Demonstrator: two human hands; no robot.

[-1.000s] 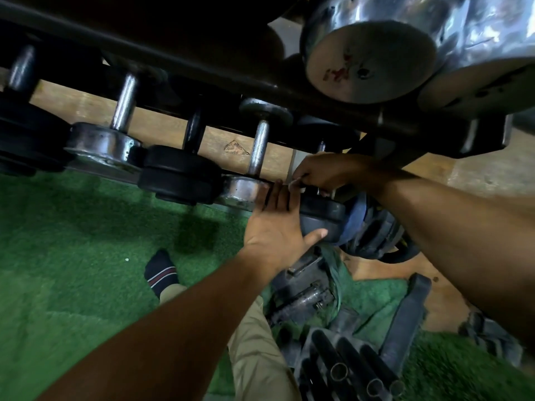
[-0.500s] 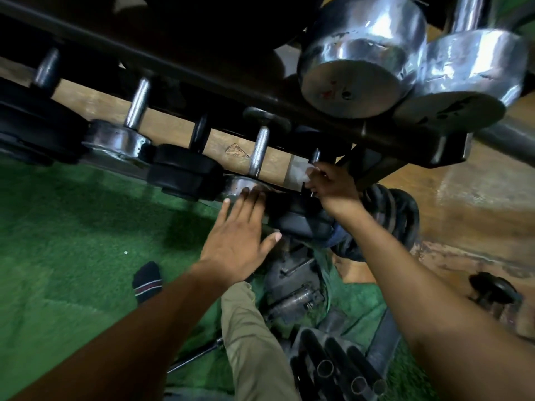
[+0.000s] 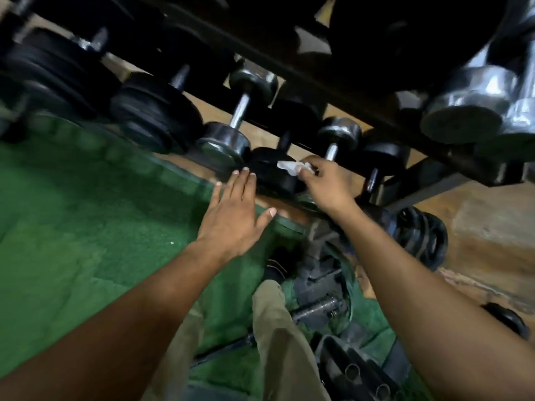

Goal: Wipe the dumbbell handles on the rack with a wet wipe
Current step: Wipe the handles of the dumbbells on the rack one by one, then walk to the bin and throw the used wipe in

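dumbbell handle (image 3: 331,151), centre-right of frame, ran up-right just above the right hand (image 3: 324,183). wet wipe (image 3: 289,167) was pinched in r. fingers; left hand (image 3: 231,221) was held flat, nothing gripped, lower left.

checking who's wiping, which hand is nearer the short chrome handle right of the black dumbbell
Right. The right hand holds the wet wipe just below that handle; the left hand lies open farther left, by the black dumbbell.

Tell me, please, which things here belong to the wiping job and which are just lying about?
Job: wet wipe in the right hand; left hand; dumbbells on the rack, such as the chrome-handled dumbbell.
Lying about: stacked black plates, loose bars on green turf.
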